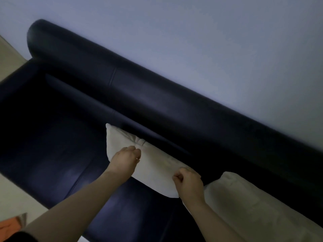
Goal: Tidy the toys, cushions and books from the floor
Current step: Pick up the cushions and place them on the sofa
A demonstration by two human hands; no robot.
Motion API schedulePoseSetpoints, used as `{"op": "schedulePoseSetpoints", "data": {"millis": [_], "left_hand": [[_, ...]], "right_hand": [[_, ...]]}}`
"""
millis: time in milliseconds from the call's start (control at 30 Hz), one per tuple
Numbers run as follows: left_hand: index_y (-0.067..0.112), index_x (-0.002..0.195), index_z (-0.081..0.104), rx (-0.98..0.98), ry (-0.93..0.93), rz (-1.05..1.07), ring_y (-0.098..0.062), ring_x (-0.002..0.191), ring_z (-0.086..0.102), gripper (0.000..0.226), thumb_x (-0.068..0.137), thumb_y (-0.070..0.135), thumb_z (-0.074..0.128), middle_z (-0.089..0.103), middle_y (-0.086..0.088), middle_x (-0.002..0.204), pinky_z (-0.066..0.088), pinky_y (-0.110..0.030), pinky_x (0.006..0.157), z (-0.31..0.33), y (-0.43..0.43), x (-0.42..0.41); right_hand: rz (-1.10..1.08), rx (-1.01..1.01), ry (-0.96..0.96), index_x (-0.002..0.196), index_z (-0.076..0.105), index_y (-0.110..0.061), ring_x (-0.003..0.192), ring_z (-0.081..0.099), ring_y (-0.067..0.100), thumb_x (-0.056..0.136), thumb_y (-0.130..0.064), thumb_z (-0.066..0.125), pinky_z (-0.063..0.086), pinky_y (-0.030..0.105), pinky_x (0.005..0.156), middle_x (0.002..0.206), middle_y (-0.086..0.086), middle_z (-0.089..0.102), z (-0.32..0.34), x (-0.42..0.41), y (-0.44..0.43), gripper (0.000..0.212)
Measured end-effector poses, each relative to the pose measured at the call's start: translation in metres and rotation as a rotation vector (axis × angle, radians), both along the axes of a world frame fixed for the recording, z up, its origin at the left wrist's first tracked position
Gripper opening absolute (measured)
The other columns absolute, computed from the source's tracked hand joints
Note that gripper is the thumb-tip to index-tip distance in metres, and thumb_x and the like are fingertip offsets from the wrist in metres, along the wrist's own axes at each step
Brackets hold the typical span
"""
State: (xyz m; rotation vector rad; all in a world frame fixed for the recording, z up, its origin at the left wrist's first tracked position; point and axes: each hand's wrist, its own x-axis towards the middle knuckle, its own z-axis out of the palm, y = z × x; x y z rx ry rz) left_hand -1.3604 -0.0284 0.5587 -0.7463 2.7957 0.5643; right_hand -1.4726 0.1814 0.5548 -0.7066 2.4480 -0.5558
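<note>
Gripping a white cushion (153,165) with both hands: left hand (125,160) pinching its top edge, right hand (189,185) fisted on its right edge. Propped on the dark sofa (157,109) seat against the backrest (pale wall (209,41) behind), just beside a second cushion (253,206).

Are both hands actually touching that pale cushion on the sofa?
Touching. The head view shows the left hand and right hand both pinching the cushion fabric.
</note>
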Motion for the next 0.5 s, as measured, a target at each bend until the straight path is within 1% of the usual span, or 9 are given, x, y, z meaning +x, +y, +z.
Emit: {"op": "schedulePoseSetpoints", "data": {"millis": [33,100,133,200,267,333,367,433,500], "left_hand": [[0.014,0.102,0.06,0.008,0.009,0.01,-0.019,0.09,0.053,0.013,0.096,0.019,0.05,0.057,-0.002,0.1,0.037,-0.025,0.069,0.001,0.004,0.002],[0.015,0.108,0.06,0.03,0.011,0.022,-0.018,0.095,0.054,0.017,0.096,0.022,0.051,0.057,0.0,0.105,0.036,-0.022,0.071,0.004,0.016,0.005],[0.016,0.112,0.06,0.04,0.002,0.019,-0.017,0.096,0.054,0.019,0.096,0.023,0.051,0.057,0.0,0.107,0.037,-0.022,0.072,0.004,0.021,0.006],[0.017,0.117,0.059,0.071,-0.005,0.026,-0.016,0.099,0.055,0.024,0.097,0.025,0.05,0.057,0.001,0.111,0.042,-0.022,0.075,0.009,0.036,0.009],[0.016,0.12,0.058,0.1,0.001,0.023,-0.016,0.099,0.055,0.026,0.097,0.025,0.05,0.058,0.001,0.112,0.043,-0.022,0.076,0.02,0.056,0.014],[0.017,0.12,0.058,0.107,0.031,0.033,-0.016,0.097,0.056,0.026,0.097,0.026,0.051,0.059,0.001,0.112,0.041,-0.021,0.075,0.028,0.072,0.018],[0.017,0.12,0.059,0.097,0.043,0.033,-0.016,0.097,0.056,0.026,0.096,0.026,0.051,0.059,0.001,0.111,0.042,-0.021,0.075,0.043,0.091,0.022],[0.016,0.118,0.06,0.111,0.075,0.054,-0.017,0.095,0.057,0.026,0.095,0.026,0.053,0.06,0.0,0.109,0.045,-0.024,0.076,0.047,0.102,0.027],[0.014,0.116,0.061,0.129,0.094,0.063,-0.019,0.093,0.057,0.025,0.094,0.025,0.055,0.06,-0.001,0.107,0.047,-0.027,0.077,0.063,0.136,0.037]], "right_hand": [[-0.003,-0.009,-0.004,0.079,0.065,-0.017,0.073,0.057,0.005,0.089,-0.021,0.061,0.047,0.019,0.064,0.082,-0.007,0.063,0.002,0.001,0.004,0.011],[-0.017,-0.035,-0.02,0.08,0.065,-0.017,0.072,0.057,0.004,0.089,-0.02,0.061,0.044,0.012,0.06,0.082,-0.008,0.062,0.008,0.005,0.012,0.01],[-0.022,-0.052,-0.025,0.081,0.065,-0.017,0.071,0.056,0.003,0.089,-0.019,0.062,0.041,0.008,0.058,0.082,-0.009,0.061,0.01,0.006,0.015,0.009],[-0.04,-0.065,-0.024,0.083,0.065,-0.018,0.069,0.054,0.001,0.088,-0.02,0.063,0.038,0.007,0.056,0.082,-0.012,0.059,0.02,0.011,0.025,0.006],[-0.037,-0.066,-0.009,0.084,0.065,-0.02,0.067,0.052,0.001,0.088,-0.022,0.063,0.036,0.008,0.055,0.082,-0.013,0.056,0.031,0.017,0.041,0.005],[-0.034,-0.066,-0.007,0.084,0.065,-0.021,0.07,0.053,0.002,0.088,-0.023,0.063,0.037,0.011,0.057,0.084,-0.012,0.057,0.037,0.021,0.052,0.004],[-0.037,-0.086,-0.013,0.085,0.066,-0.021,0.072,0.055,0.003,0.087,-0.023,0.064,0.04,0.012,0.06,0.085,-0.011,0.059,0.049,0.027,0.069,0.004],[-0.047,-0.114,-0.023,0.086,0.067,-0.022,0.075,0.058,0.003,0.087,-0.023,0.065,0.047,0.017,0.067,0.087,-0.01,0.062,0.052,0.028,0.076,0.003],[-0.07,-0.147,-0.031,0.086,0.067,-0.024,0.076,0.059,0.002,0.086,-0.024,0.066,0.05,0.019,0.07,0.087,-0.012,0.063,0.065,0.037,0.108,0.002]]}}
